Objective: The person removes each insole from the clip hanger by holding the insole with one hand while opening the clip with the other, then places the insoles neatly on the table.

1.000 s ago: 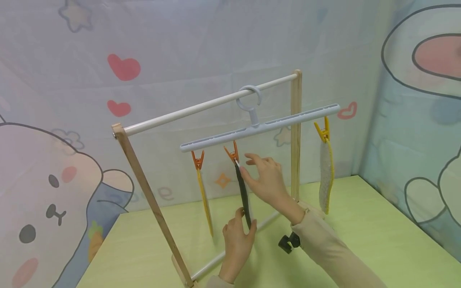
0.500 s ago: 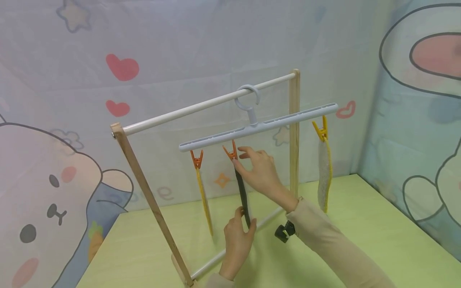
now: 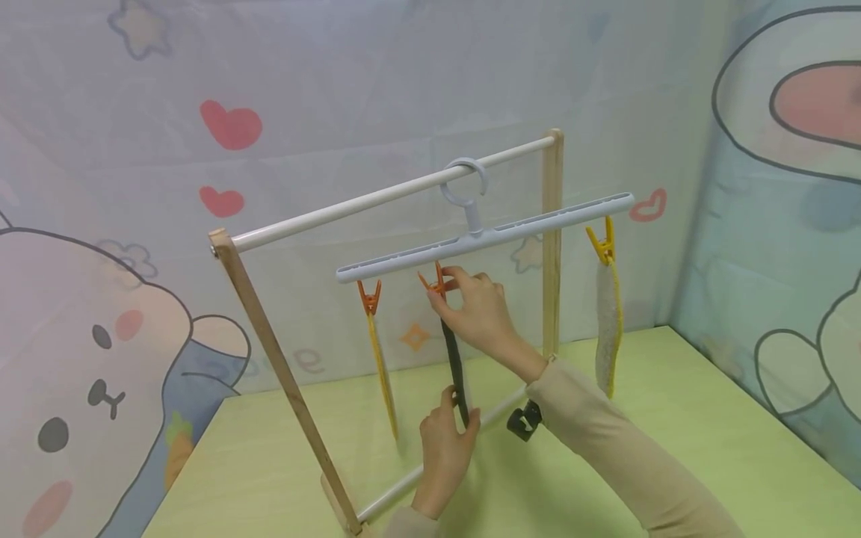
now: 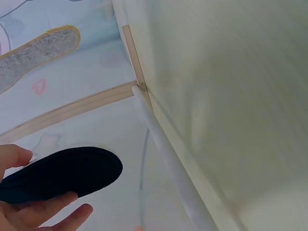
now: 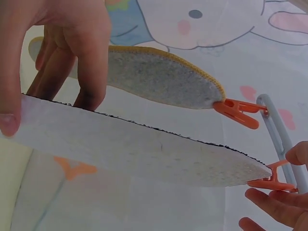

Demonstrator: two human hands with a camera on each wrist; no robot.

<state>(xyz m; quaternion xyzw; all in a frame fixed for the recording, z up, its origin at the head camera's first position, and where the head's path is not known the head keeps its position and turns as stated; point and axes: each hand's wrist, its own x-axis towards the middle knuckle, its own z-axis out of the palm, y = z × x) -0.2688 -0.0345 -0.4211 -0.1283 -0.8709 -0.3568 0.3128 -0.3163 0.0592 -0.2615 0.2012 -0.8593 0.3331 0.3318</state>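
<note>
A black insole with a white underside hangs by its top tip from an orange clip under the light grey hanger. My left hand holds the insole's lower end, thumb on one face and fingers on the other; the dark face shows in the left wrist view. Up at the clip, my right hand has its thumb and fingers on either side of the clip's handles. From the right wrist, the insole's white face stretches between both hands, its tip inside the clip.
The hanger hooks over the white rail of a wooden-legged stand on a pale green table. A yellow-edged insole hangs at left from another orange clip, and a grey one at right from a yellow clip.
My right hand has moved up and left from the insole's upper part to the orange clip, its fingers closing in round it. The left hand stays at the insole's lower end.
</note>
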